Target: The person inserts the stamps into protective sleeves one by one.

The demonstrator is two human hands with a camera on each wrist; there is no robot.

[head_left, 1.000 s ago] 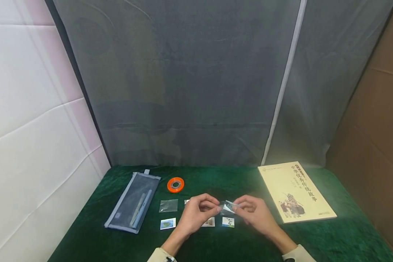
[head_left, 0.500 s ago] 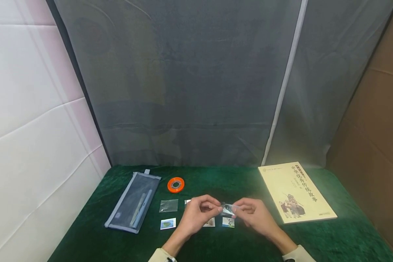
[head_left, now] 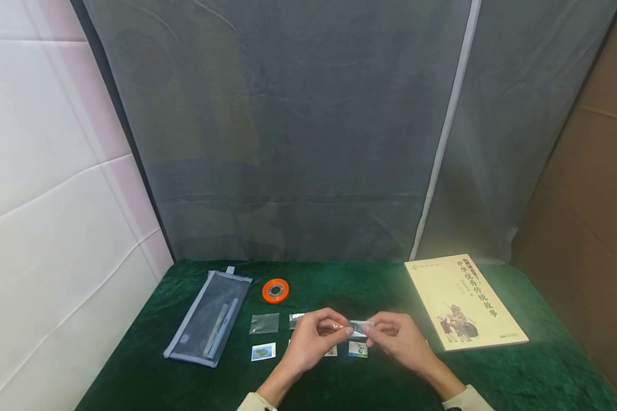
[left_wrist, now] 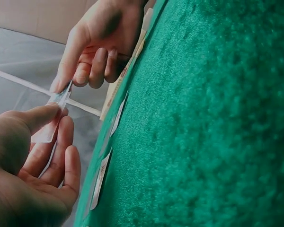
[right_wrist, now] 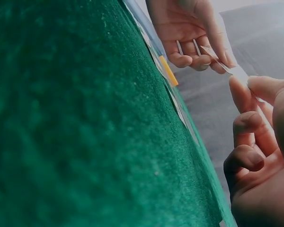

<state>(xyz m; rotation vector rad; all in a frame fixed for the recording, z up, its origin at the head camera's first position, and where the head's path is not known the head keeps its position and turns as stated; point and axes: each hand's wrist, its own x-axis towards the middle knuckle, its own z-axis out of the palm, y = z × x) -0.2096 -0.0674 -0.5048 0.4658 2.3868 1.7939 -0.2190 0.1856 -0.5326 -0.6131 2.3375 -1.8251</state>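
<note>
In the head view my left hand (head_left: 312, 337) and right hand (head_left: 400, 341) meet above the green cloth. Between them is a small clear plastic sleeve (left_wrist: 43, 134), which the left thumb and fingers pinch. A small bluish stamp (head_left: 359, 328) shows at the sleeve, its end pinched by the right thumb and index finger. How far it lies inside cannot be told. Below the hands a panda stamp (head_left: 357, 349) lies on the cloth; others beside it are partly hidden by the left hand. A green-blue stamp (head_left: 263, 351) lies farther left, under another clear sleeve (head_left: 264, 323).
An orange tape roll (head_left: 275, 291) lies behind the sleeves. At the left is a mesh zip pouch (head_left: 200, 319) with pens inside. A cream book (head_left: 465, 302) lies at the right. A grey curtain (head_left: 308, 142) hangs behind the green cloth (head_left: 133, 365).
Both hands have shifted slightly down, still pinching the sleeve and stamp. The pale piece between them has turned from slanted to nearly level. The gap between the hands is a little narrower.
</note>
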